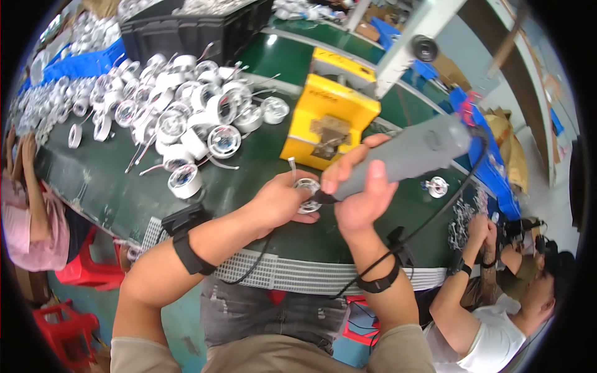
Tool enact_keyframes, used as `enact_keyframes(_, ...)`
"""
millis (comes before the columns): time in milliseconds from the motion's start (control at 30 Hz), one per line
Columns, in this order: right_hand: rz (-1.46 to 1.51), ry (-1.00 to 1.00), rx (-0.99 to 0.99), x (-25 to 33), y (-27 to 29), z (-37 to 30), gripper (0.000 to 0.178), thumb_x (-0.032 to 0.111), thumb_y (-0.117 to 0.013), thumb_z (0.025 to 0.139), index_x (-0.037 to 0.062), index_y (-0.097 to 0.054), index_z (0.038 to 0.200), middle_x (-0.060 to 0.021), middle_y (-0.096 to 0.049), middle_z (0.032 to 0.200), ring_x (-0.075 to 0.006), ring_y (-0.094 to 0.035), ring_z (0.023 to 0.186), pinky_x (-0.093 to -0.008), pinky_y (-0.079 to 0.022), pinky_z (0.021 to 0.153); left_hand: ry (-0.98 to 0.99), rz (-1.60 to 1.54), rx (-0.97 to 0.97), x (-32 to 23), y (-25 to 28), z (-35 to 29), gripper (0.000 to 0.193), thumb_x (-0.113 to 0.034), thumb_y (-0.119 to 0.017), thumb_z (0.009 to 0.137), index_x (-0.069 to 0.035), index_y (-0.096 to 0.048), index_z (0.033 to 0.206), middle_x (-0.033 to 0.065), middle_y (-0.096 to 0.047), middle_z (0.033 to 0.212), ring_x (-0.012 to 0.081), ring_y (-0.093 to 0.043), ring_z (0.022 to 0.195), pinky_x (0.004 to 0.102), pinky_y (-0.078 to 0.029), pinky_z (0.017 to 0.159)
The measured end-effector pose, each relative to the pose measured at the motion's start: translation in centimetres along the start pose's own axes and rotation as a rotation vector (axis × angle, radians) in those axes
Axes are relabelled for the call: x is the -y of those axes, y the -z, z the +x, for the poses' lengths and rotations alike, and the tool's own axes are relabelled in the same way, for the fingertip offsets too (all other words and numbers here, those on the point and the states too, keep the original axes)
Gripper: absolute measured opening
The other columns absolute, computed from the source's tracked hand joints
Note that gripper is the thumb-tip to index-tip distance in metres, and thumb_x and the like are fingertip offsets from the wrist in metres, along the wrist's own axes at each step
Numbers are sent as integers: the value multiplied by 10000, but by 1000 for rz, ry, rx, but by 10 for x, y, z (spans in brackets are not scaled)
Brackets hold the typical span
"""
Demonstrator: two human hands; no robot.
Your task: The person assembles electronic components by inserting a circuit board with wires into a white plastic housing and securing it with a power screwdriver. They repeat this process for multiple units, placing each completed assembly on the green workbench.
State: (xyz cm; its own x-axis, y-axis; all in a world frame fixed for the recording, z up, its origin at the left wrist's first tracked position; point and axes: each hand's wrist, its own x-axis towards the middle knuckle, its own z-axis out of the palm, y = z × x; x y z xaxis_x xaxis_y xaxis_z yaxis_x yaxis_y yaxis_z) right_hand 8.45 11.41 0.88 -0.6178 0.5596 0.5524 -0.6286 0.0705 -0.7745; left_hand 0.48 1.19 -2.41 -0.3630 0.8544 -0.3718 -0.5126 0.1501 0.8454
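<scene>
My left hand [281, 198] grasps a small round white-and-metallic fitting [305, 184] by its edge, over the bench nearest my body, in front of the yellow box; whether it rests on the surface I cannot tell. My right hand [364, 199] is closed around a grey, barrel-shaped, corded power driver [404, 155], its black nose [324, 198] at the fitting. I judge the step in hand to be fastening; the screw itself is not discernible. The next move calls for a steady fitting and a squarely aligned driver.

Surface, left to right: on the dark green worktop [112, 180] lies a heap of white cylindrical plastic housings [171, 124] with trailing wires, a black plastic crate [186, 31] behind. An open-fronted yellow box [305, 118] stands ahead of my hands. Further right lies one loose round part [438, 186], then a pile of small metallic pieces [460, 224].

Room: a pink-shirted co-worker [31, 230] and red plastic stools [93, 267] at left; a white-shirted co-worker [497, 329] at right.
</scene>
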Motion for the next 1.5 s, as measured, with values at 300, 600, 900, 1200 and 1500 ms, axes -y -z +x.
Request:
enact_keyframes(300,-77,116,-36,23,67,20,537,482,-456,978,18,-435,1247,-64,-541,989,-169,-544,940,-290,-449,852,-561,691,-623,-39,33,-21,437,-115,-581,862,-7,-490,1275,174,-669,819,236,-657,649,356,-515,603)
enact_keyframes(600,-1457,-481,-1012,32,276,21,783,530,-729,706,51,-485,1276,-218,-538,1225,-377,-501,1165,-461,-388,996,-947,650,-884,-48,57,-13,796,-73,-650,865,76,-146,1463,245,-286,1463,270,-583,1121,314,-554,819)
enact_keyframes(900,-1147,-338,-551,21,284,16,580,203,-804,606,34,-604,1124,-162,-639,1056,-303,-630,962,-374,-511,837,-1015,649,-771,-42,51,-25,273,-71,-587,913,25,-555,1166,65,-608,976,64,-490,629,215,-406,561)
enact_keyframes(1200,-32,-644,553,41,145,3,544,-63,-751,698,18,-537,1191,-72,-598,1165,-161,-587,1062,-314,-504,906,-607,686,123,-19,14,-32,297,-181,-609,900,35,-598,1105,111,-650,1019,113,-614,778,232,-500,638)
enact_keyframes(1500,-72,-703,524,31,94,-17,541,-62,-774,689,62,-444,1100,-53,-502,1085,-162,-545,1019,-333,-535,841,-505,400,286,8,-14,-14,448,-159,-459,1011,1,-381,1423,96,-553,1264,126,-528,1100,281,-436,946)
